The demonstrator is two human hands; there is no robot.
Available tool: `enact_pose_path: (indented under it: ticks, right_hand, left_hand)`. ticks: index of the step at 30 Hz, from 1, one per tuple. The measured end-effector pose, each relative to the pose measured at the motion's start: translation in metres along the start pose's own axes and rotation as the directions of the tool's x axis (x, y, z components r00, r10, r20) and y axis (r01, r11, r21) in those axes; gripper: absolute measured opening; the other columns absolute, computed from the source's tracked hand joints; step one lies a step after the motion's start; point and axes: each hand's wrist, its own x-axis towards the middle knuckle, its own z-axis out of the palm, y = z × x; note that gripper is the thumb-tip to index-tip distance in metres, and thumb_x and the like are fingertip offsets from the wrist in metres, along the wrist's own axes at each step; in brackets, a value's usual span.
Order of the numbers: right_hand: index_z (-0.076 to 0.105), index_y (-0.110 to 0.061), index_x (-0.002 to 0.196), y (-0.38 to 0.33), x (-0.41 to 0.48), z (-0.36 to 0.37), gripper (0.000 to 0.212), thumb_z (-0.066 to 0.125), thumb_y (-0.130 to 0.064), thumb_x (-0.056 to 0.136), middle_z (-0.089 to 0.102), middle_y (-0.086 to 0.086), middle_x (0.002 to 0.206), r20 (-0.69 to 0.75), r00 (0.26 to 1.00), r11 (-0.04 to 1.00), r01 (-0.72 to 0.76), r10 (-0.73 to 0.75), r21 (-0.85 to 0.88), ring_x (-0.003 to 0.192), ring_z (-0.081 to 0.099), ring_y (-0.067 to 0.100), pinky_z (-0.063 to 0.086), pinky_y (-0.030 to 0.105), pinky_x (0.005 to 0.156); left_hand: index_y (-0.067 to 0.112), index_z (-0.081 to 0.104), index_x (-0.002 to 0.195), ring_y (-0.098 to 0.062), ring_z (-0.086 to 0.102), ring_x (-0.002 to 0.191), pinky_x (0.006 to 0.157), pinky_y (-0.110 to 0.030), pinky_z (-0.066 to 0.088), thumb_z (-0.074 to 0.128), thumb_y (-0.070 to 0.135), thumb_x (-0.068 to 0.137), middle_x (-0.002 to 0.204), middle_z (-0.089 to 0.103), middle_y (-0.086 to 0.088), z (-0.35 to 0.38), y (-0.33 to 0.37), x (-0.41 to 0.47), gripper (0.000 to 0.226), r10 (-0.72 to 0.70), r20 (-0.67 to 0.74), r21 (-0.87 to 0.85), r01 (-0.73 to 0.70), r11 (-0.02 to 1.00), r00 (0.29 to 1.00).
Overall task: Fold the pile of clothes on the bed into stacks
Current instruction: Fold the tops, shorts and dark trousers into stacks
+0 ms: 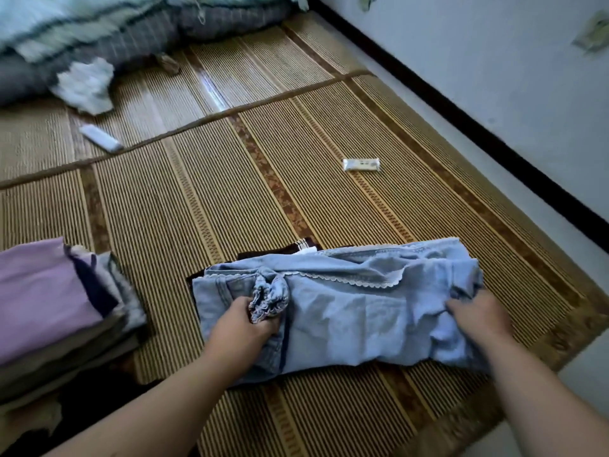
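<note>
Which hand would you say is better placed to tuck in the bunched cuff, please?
Probably the left hand: it grips the bunched cuff, while the right hand holds the blue garment at its opposite end.

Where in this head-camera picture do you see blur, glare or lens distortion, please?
Head view: the bedding at top left is smeared by blur; a white glare streak crosses the woven mat near it; the mat's seam bows slightly, likely wide-angle distortion; the bottom-left corner sits in deep shadow; the denim garment, left hand and right hand look reasonably sharp.

Light-blue garment (346, 311), tan striped mat (263, 192)
</note>
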Motion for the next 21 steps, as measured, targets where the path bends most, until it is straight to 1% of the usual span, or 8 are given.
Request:
enact_pose_path:
  ticks: [4,7,9,10,12,14,16,21]
  right_hand:
    - [0.058,-0.009,0.095,-0.022,-0.027,-0.05,0.017,0.072,-0.01,0.084,0.057,0.005,0.075,-0.049,0.994,0.99,0.101,-0.096,0.102,0.066,0.053,0.022,0.036,0.027,0.056]
    - [0.057,-0.01,0.095,-0.043,-0.043,-0.094,0.019,0.072,-0.011,0.083,0.057,0.006,0.077,-0.119,0.982,0.979,0.163,-0.148,0.126,0.067,0.053,0.023,0.037,0.03,0.058]
    - [0.059,-0.012,0.097,-0.057,-0.051,-0.12,0.02,0.072,-0.014,0.083,0.056,-0.001,0.073,-0.163,0.971,0.974,0.196,-0.177,0.109,0.064,0.051,0.015,0.034,0.027,0.054]
    - [0.06,-0.014,0.098,-0.063,-0.055,-0.131,0.02,0.073,-0.017,0.082,0.056,-0.001,0.074,-0.172,0.966,0.974,0.21,-0.193,0.089,0.065,0.052,0.016,0.036,0.028,0.055]
    - [0.062,-0.016,0.095,-0.076,-0.063,-0.149,0.019,0.074,-0.019,0.08,0.061,0.005,0.077,-0.203,0.953,0.969,0.24,-0.223,0.063,0.069,0.057,0.025,0.042,0.033,0.06]
    - [0.064,-0.014,0.094,-0.087,-0.069,-0.164,0.018,0.074,-0.018,0.079,0.061,0.005,0.075,-0.249,0.937,0.965,0.26,-0.247,0.019,0.067,0.057,0.026,0.04,0.032,0.059]
    - [0.063,-0.012,0.092,-0.096,-0.074,-0.18,0.016,0.071,-0.016,0.079,0.059,0.006,0.072,-0.299,0.914,0.961,0.272,-0.273,-0.046,0.064,0.054,0.026,0.039,0.031,0.056]
    - [0.065,-0.009,0.097,-0.102,-0.073,-0.219,0.02,0.067,-0.015,0.079,0.064,0.021,0.087,-0.371,0.9,0.973,0.207,-0.231,-0.105,0.079,0.061,0.037,0.052,0.045,0.072]
  left_hand:
    - [0.031,0.046,0.106,-0.012,0.057,0.077,0.061,-0.026,0.042,0.068,0.041,0.085,0.09,0.06,0.01,-0.018,0.011,-0.023,0.032,0.031,-0.017,0.009,-0.031,0.999,0.999]
    - [0.032,0.05,0.104,-0.004,0.058,0.065,0.05,-0.021,0.041,0.067,0.039,0.086,0.083,0.064,0.012,-0.036,0.027,-0.04,0.025,0.074,-0.027,-0.041,-0.075,0.996,0.997]
    - [0.03,0.056,0.109,-0.009,0.064,0.072,0.06,-0.026,0.05,0.068,0.035,0.087,0.086,0.067,0.009,-0.05,0.041,-0.051,0.026,0.116,-0.024,-0.11,-0.118,0.987,0.993]
    - [0.03,0.058,0.109,-0.012,0.067,0.076,0.068,-0.032,0.055,0.068,0.033,0.086,0.088,0.069,0.006,-0.058,0.048,-0.056,0.025,0.133,-0.019,-0.168,-0.134,0.977,0.991]
    - [0.031,0.061,0.103,-0.012,0.071,0.073,0.071,-0.038,0.059,0.069,0.03,0.086,0.084,0.073,0.004,-0.075,0.06,-0.067,0.019,0.165,-0.002,-0.305,-0.158,0.939,0.986]
    - [0.031,0.063,0.098,-0.012,0.072,0.071,0.071,-0.042,0.06,0.069,0.03,0.085,0.083,0.075,0.008,-0.091,0.069,-0.077,0.015,0.204,-0.002,-0.392,-0.188,0.901,0.979]
    - [0.032,0.065,0.097,-0.019,0.074,0.078,0.077,-0.047,0.058,0.072,0.037,0.081,0.089,0.076,0.004,-0.109,0.073,-0.084,0.018,0.233,0.018,-0.504,-0.192,0.842,0.972]
    - [0.027,0.069,0.102,-0.037,0.071,0.094,0.084,-0.053,0.054,0.082,0.036,0.063,0.105,0.073,-0.014,-0.151,0.058,-0.088,0.042,0.343,0.099,-0.74,-0.161,0.653,0.934]
